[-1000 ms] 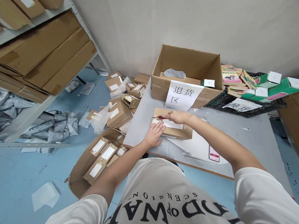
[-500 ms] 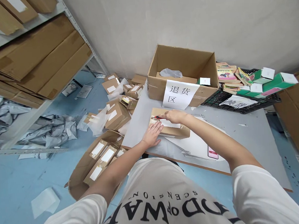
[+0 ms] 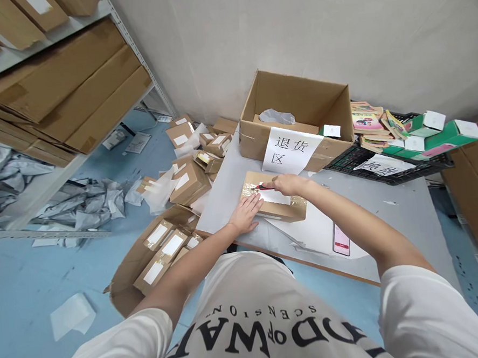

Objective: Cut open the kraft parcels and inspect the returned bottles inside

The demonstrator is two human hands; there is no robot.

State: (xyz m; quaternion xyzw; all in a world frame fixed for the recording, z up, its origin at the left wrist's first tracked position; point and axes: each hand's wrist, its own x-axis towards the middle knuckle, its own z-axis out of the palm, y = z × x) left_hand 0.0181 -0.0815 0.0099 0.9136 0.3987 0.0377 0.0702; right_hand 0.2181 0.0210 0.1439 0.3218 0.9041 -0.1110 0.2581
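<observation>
A flat brown parcel (image 3: 283, 208) with a white label and clear tape lies on the grey table (image 3: 387, 218). My left hand (image 3: 247, 213) rests flat on the parcel's near left corner, fingers spread. My right hand (image 3: 288, 184) grips a small red cutter (image 3: 259, 187), whose tip touches the taped top near the parcel's left end.
A large open carton (image 3: 299, 102) with a paper sign stands behind the parcel. A black crate (image 3: 396, 172) of books and green boxes sits to the right. A phone (image 3: 341, 240) lies on white sheets. Small parcels fill a floor carton (image 3: 127, 283) at left, beside metal shelving (image 3: 41, 185).
The cutter tip has shifted slightly right along the parcel's top. My left hand stays pressed on the parcel. The view has swayed a little.
</observation>
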